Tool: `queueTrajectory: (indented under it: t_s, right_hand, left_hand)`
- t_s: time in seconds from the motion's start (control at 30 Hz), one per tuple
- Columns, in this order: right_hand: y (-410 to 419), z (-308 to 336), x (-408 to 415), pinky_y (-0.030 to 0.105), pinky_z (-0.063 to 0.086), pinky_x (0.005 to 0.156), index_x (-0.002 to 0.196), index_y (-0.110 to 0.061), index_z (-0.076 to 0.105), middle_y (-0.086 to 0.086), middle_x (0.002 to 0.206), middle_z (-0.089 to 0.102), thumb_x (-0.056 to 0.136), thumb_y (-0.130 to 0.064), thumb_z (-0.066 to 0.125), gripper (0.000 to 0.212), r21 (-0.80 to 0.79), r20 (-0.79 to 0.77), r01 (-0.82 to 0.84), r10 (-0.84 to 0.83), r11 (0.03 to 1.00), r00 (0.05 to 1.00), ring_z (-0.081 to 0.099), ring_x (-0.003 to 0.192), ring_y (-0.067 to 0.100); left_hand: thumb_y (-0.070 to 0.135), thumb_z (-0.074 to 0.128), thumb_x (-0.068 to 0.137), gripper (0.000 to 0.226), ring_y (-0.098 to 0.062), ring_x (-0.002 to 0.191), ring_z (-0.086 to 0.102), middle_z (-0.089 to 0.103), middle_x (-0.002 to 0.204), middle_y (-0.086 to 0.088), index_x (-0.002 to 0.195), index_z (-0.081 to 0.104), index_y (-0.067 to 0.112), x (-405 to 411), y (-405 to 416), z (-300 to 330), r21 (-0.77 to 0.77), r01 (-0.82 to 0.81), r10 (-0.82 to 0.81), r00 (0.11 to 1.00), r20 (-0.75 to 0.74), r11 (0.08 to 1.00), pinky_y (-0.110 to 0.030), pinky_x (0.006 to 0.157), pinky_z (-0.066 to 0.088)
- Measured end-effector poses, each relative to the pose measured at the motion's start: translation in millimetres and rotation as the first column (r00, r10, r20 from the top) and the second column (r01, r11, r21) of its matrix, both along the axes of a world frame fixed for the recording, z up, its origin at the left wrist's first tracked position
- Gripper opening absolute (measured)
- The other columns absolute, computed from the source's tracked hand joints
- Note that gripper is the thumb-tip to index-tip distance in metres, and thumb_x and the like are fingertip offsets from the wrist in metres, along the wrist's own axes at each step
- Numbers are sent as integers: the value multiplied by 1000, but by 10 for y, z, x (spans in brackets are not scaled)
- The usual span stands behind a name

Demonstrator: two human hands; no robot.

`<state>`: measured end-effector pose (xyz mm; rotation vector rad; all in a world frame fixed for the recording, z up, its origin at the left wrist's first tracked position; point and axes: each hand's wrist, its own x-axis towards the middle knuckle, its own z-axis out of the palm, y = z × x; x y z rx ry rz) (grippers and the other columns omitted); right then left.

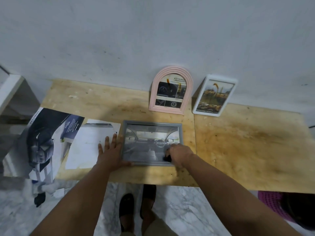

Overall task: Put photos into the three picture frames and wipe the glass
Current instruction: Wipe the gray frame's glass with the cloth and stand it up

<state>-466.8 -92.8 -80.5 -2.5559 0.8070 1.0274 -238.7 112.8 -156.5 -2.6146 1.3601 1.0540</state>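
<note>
Head view: plywood table (247,150) runs along a grey wall (153,31), marble floor below. Big car brochure (42,142) hangs off the table edge at 9 o'clock from the grey frame, white printed sheet (85,147) just beside it, partly under the left hand. Grey frame (151,144) lies flat near the front edge of the table, car-interior photo in it, glass up. Pink arched frame (170,91) leans upright against the wall at 12 o'clock from the grey frame, photo inside. White frame (214,96) leans at 1 o'clock, beside the pink one, photo inside. Pink basket (271,205) on the floor at 4 o'clock. Left hand (111,152) flat, fingers spread wide, pressing the grey frame's left edge, thumb along its bottom rim. Right hand (180,154) curled around a dark cloth (167,157) on the glass at the lower right corner.
</note>
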Motion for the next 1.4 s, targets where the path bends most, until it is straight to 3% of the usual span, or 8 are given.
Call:
queueTrajectory:
  t_s: [0.1, 0.2, 0.27, 0.43, 0.67, 0.97, 1.13, 1.4]
  right_hand:
    - [-233, 126, -261, 34, 54, 88, 128, -24, 71, 5, 117, 69, 92, -8, 53, 43, 192, 148, 423, -452, 886, 880, 66, 109, 31]
    - [-432, 260, -608, 30, 59, 77, 118, -9, 72, 8, 98, 72, 95, 7, 48, 38, 507, 296, 711, -873, 487, 387, 70, 92, 31]
    - [-503, 319, -856, 26, 57, 61, 116, 0, 67, 12, 92, 67, 99, 10, 47, 28, 611, 237, 753, -964, 242, 117, 65, 76, 26]
    - [-658, 101, -1287, 58, 57, 93, 130, -1, 60, 26, 121, 65, 101, 7, 46, 33, 673, 68, 731, -975, -111, -211, 66, 102, 42]
    - [-597, -214, -1322, 45, 54, 90, 140, -12, 47, 18, 133, 54, 79, -63, 76, 85, 288, 186, 925, -962, 249, 201, 58, 113, 40]
    - [-531, -225, -1259, 47, 55, 89, 126, -21, 47, 18, 137, 37, 91, -11, 63, 39, 221, 347, 860, -861, 460, 371, 61, 94, 39]
    - [-512, -226, -1302, 32, 49, 70, 89, -15, 68, 14, 131, 49, 98, -34, 55, 25, 69, 356, 835, -795, 546, 491, 59, 68, 21]
    - [-475, -146, -1180, 53, 43, 102, 127, -23, 54, 10, 136, 40, 89, -36, 67, 42, -73, 220, 852, -825, 519, 522, 45, 125, 36]
  left_hand:
    - [93, 58, 63, 145, -41, 150, -28, -31, 165, -11, 156, -28, 23, -51, -31, 42, 14, 8, -8, 998, 62, 1000, -64, 121, -9]
    - [82, 65, 71, 140, -43, 151, -25, -27, 166, -13, 157, -26, 20, -151, -56, 120, -17, -3, 5, 996, 88, 1000, -63, 123, -6]
    - [77, 65, 77, 132, -43, 151, -23, -25, 166, -13, 159, -20, 20, -234, -58, 208, -36, 1, 3, 996, 94, 999, -60, 123, -4]
    - [72, 58, 85, 117, -45, 153, -14, -17, 169, -15, 160, -18, 25, -345, 42, 279, 15, 0, -1, 993, 115, 1000, -61, 123, 8]
    - [76, 52, 87, 106, -43, 154, -14, -13, 170, -13, 162, -8, 31, -418, 273, 450, 25, -85, 83, 994, 69, 996, -59, 123, 9]
    - [84, 43, 78, 112, -44, 154, -6, -3, 171, -13, 163, -2, 27, -329, 316, 494, 35, -130, 126, 988, 94, 991, -60, 121, 16]
    - [68, 57, 90, 103, -44, 155, -9, -7, 171, -12, 163, -3, 27, -232, 154, 513, 25, -126, 124, 990, 63, 992, -58, 122, 13]
    - [62, 64, 88, 92, -36, 152, 24, 24, 167, -12, 161, 24, 23, 8, -9, 589, -29, -200, 199, 979, -32, 979, -48, 120, 29]
